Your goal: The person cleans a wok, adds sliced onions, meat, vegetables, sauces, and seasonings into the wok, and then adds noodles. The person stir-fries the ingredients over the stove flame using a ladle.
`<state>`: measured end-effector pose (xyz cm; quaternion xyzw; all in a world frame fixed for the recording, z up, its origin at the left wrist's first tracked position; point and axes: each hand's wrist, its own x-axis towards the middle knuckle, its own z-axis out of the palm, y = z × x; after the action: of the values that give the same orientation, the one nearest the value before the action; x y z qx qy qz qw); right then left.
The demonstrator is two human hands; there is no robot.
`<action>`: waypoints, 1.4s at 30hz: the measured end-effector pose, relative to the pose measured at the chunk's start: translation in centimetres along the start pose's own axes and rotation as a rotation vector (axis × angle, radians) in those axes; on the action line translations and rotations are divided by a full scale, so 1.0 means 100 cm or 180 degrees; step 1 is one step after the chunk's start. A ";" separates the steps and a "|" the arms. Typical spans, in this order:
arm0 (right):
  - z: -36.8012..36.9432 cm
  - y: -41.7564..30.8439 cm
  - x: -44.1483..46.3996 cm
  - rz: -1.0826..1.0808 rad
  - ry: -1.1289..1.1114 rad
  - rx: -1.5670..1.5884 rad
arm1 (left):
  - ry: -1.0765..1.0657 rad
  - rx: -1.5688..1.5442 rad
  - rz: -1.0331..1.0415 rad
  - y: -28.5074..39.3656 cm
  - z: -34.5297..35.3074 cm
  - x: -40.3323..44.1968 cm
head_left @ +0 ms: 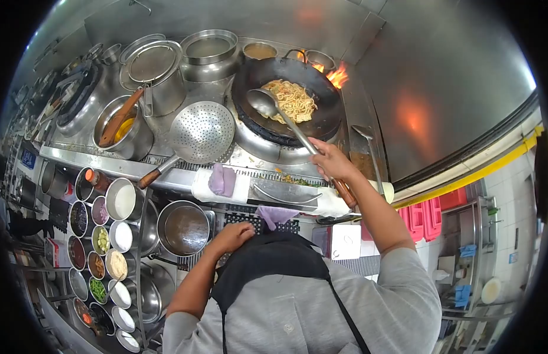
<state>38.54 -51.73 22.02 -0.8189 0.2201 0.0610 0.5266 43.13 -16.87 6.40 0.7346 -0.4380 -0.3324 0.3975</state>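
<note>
My right hand (332, 160) grips the long handle of a metal ladle (294, 127), whose bowl rests in a black wok (321, 100) at the left edge of some noodles (293, 99). Orange flames (338, 75) rise at the wok's far right rim. My left hand (234, 236) is beside my black apron (268, 262), its fingers curled; whether it holds anything is hidden. Nearest to it are a steel pot of brownish liquid (184, 229) and a purple cloth (276, 216).
A perforated strainer (202, 131) lies left of the wok, near a pot with a wooden-handled tool (119, 123). Ingredient containers (116, 264) stand at lower left. Another long-handled utensil (372, 154) leans at right. A folded purple cloth (222, 180) lies on the front edge.
</note>
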 end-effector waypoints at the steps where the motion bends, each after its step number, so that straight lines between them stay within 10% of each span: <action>1: 0.003 -0.001 0.004 -0.0025 -0.0167 0.0368 | 0.0059 0.0185 -0.0162 -0.027 0.010 -0.011; 11: -0.035 0.007 -0.077 -0.0179 -0.0100 -0.0217 | 0.0176 0.0677 -0.3051 -0.294 0.214 -0.239; 14: -0.046 0.029 -0.061 -0.0163 0.0046 -0.0319 | 0.0711 -0.0218 -0.3773 -0.249 0.230 -0.261; 24: -0.086 0.075 -0.023 -0.0532 0.0074 0.2559 | 0.2318 -0.1485 -0.2881 -0.161 0.193 -0.163; 29: -0.066 0.062 -0.009 -0.0249 0.0503 0.1642 | 0.2525 -0.0863 -0.2672 -0.135 0.196 -0.143; 34: -0.016 0.049 -0.014 -0.0765 -0.0133 0.2864 | 0.2012 -0.0875 -0.3805 -0.130 0.240 -0.193; 42: 0.081 -0.070 -0.049 -0.0979 -0.1224 0.2146 | 0.2165 -0.0497 -0.4456 -0.180 0.313 -0.268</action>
<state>38.22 -40.62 25.97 -0.5976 0.0006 0.0579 0.7997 13.20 3.71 -20.12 0.8713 0.2978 -0.2922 0.2582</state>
